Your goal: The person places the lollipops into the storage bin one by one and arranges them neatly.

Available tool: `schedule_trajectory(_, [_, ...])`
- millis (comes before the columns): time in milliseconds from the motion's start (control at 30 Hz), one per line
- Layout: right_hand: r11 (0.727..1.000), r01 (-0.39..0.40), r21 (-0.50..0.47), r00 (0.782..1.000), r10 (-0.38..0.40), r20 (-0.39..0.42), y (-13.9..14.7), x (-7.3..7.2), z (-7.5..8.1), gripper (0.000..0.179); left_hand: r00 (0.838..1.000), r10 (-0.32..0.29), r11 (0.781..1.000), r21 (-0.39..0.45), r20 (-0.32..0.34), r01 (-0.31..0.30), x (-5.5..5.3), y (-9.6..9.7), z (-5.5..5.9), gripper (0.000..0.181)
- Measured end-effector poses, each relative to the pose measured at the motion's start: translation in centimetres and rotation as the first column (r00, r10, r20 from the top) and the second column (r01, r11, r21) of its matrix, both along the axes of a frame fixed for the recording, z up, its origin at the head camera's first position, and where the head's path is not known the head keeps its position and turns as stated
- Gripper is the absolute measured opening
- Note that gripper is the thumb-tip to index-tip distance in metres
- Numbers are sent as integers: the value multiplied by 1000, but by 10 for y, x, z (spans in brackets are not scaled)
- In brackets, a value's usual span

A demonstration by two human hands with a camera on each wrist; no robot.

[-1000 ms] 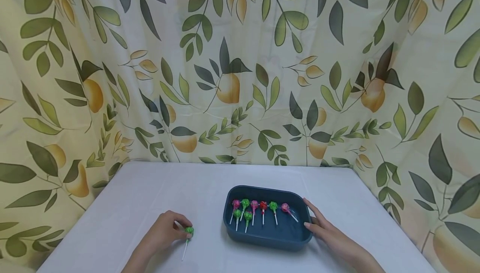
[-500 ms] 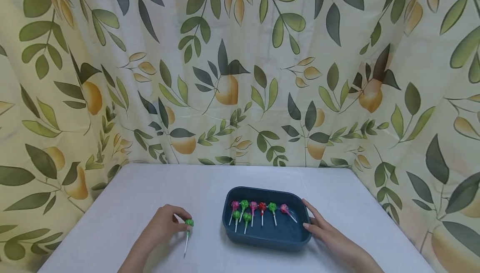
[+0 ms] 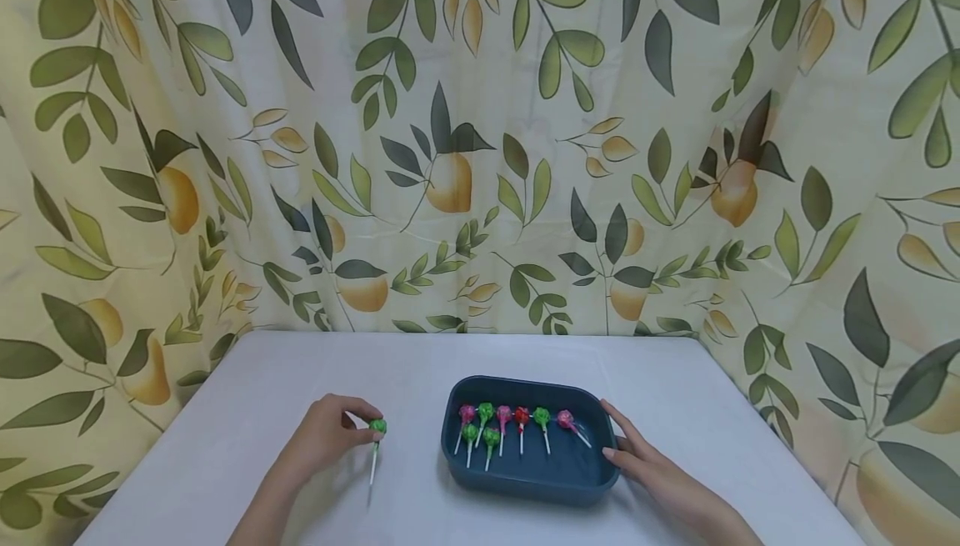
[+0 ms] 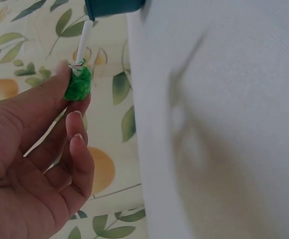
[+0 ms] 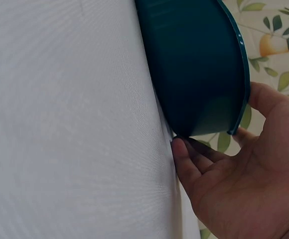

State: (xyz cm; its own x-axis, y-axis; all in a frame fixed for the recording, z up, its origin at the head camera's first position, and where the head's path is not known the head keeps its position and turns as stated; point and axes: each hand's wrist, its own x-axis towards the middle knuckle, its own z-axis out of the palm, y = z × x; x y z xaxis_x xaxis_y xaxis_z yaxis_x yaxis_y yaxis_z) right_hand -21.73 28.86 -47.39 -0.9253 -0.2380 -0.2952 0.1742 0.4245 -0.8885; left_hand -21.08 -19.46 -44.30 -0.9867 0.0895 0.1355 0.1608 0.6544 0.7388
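My left hand (image 3: pixel 326 438) pinches a green-wrapped lollipop (image 3: pixel 378 426) by its candy head between thumb and forefinger. Its white stick hangs down, and in the left wrist view the lollipop (image 4: pixel 78 84) is clear of the tabletop, where a shadow falls. To the right stands a dark blue rectangular box (image 3: pixel 525 486) with several green, pink and red lollipops in it, most in a row along the back. My right hand (image 3: pixel 652 467) holds the box's right end; in the right wrist view the thumb meets the rim of the box (image 5: pixel 199 69) and other fingers reach its lower side.
A white cloth (image 3: pixel 360 363) covers the table under the box and both hands. Behind and at both sides hangs a curtain (image 3: pixel 480 154) printed with leaves and fruit.
My left hand has risen and moved slightly away from me with the green lollipop, whose stick now hangs more upright. The right hand stays on the box; the head view has shifted slightly.
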Motion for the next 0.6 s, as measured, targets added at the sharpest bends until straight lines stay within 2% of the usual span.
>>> schedule_trajectory(367, [1000,4,14,1000,-4,17,0,-2,0,80,999,40,999,35,31,-41,-4,13,15,19])
schedule_trajectory(600, [1000,5,14,1000,-5,17,0,-2,-1,79,999,24,999,40,42,-26,-6,22,23,19])
